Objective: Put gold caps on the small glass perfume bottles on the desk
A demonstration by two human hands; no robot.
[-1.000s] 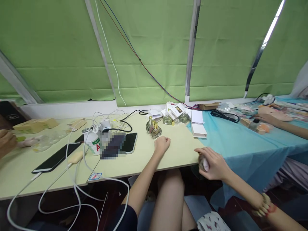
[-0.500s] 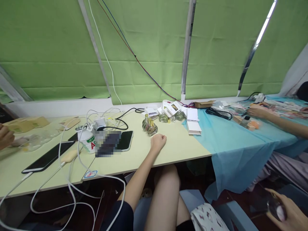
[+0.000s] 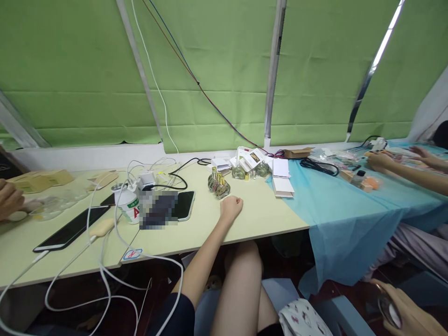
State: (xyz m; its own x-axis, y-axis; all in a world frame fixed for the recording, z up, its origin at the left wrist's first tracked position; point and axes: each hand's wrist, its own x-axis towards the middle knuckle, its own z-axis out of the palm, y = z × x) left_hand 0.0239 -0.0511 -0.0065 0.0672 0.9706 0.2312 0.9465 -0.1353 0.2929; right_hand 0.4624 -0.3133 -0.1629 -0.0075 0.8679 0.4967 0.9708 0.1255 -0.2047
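My left hand point(image 3: 231, 208) rests on the cream table as a loose fist, with nothing visible in it. Just behind it stand several small perfume bottles point(image 3: 223, 187) with gold spray tops. Low at the right, away from the table, my right hand point(image 3: 411, 310) is closed around a round glass bottle point(image 3: 391, 313). Fingers and blur hide part of that bottle. Farther back lie more round clear bottles point(image 3: 238, 172) under small white boxes point(image 3: 255, 158). An opened white box point(image 3: 283, 187) lies at the edge of the blue cloth.
Left of my arm are a phone point(image 3: 184, 205), a white tub point(image 3: 126, 204), a tablet point(image 3: 72, 228) and looping white cables point(image 3: 140, 255). A co-worker's hands point(image 3: 381, 162) are over the blue cloth point(image 3: 350, 205). Another person's hand point(image 3: 10, 199) shows at far left.
My right hand has shifted slightly left and turned the bottle, which shows more clearly. My left hand stays put. At the right, a co-worker's second hand has come into view.
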